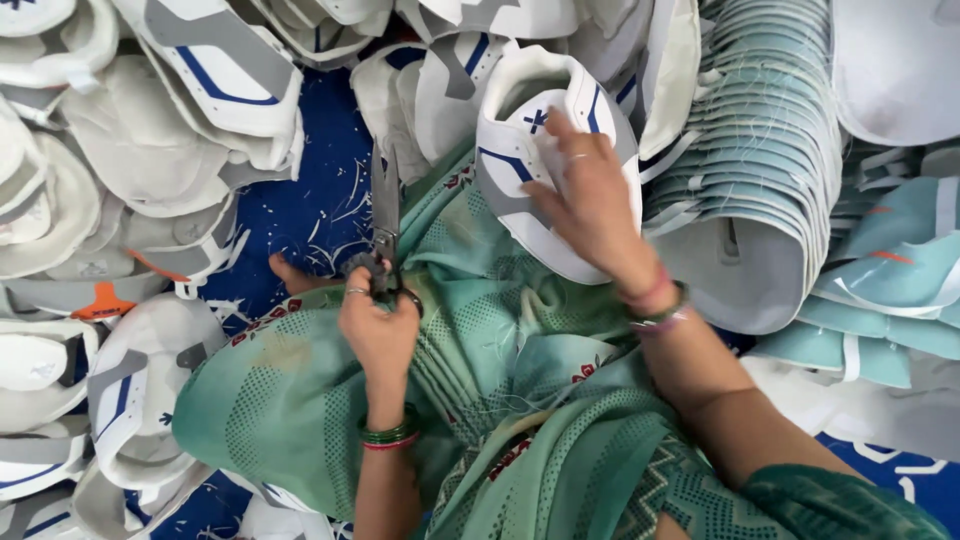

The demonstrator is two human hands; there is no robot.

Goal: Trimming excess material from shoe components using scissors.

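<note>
Green patterned cloth (480, 330) covered the lap; left hand (380, 325) gripped scissors (385, 225), right hand (590, 195) clasped a white shoe upper (520, 150). Untrimmed-looking uppers (150, 150) lay piled around, teal stack (770, 140) beside.

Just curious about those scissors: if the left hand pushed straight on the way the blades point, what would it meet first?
Probably the white shoe uppers heaped just beyond the tips of the scissors in the left hand, past blue cloth; depth is hard to judge.
</note>
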